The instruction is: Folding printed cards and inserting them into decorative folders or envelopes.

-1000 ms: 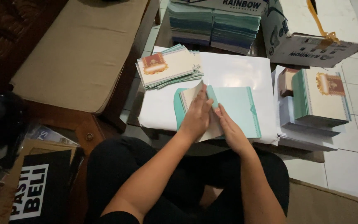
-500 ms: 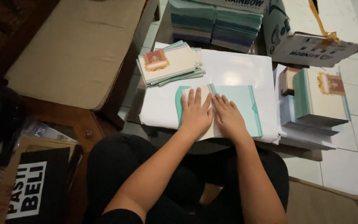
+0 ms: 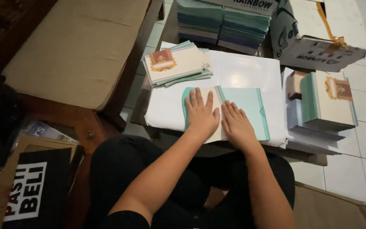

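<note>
My left hand (image 3: 201,113) lies flat, fingers spread, on the folded cream flap of a teal card (image 3: 246,108) on a white sheet (image 3: 238,68). Beside it, my right hand (image 3: 235,124) presses flat on the same card near its fold. A fanned pile of finished cream cards with a red and gold emblem (image 3: 176,64) sits to the upper left. On the right stands a thick stack of the same cards (image 3: 329,101).
Teal paper stacks (image 3: 223,23) and an opened cardboard box (image 3: 314,46) lie at the back. A cushioned wooden bench (image 3: 77,51) fills the left. A black printed bag (image 3: 30,191) sits at lower left. White floor tiles show at right.
A second ago my hands were folding the card's flap over. Now both hands lie flat and spread on the folded card, pressing it down.
</note>
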